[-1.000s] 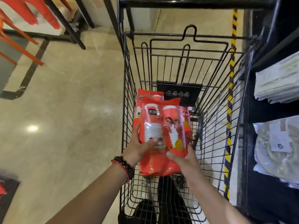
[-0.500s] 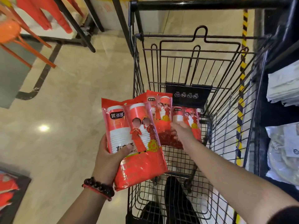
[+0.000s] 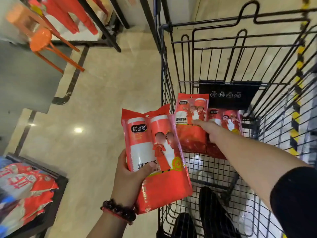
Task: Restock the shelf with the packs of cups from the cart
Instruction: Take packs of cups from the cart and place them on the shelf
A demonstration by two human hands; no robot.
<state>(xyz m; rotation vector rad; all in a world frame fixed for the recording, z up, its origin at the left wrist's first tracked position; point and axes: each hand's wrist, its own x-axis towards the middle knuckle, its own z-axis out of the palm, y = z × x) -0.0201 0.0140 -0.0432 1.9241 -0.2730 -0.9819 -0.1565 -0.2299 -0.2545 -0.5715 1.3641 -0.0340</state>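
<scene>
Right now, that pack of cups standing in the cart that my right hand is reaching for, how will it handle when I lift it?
The pack of cups is probably light: the left hand holds a matching pack up alone. Its glossy film looks slippery, so pinch firmly. The cup stacks likely keep the upper part stiff, while the wrinkled lower end may flop.

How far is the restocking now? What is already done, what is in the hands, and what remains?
Done: one red pack of cups is out of the cart, held by the left hand over the floor. Red packs on the shelf at lower left may be stocked already; they are too blurred to tell. In hand: the right hand reaches onto two more packs standing in the cart. Left: shelving all three.
</scene>
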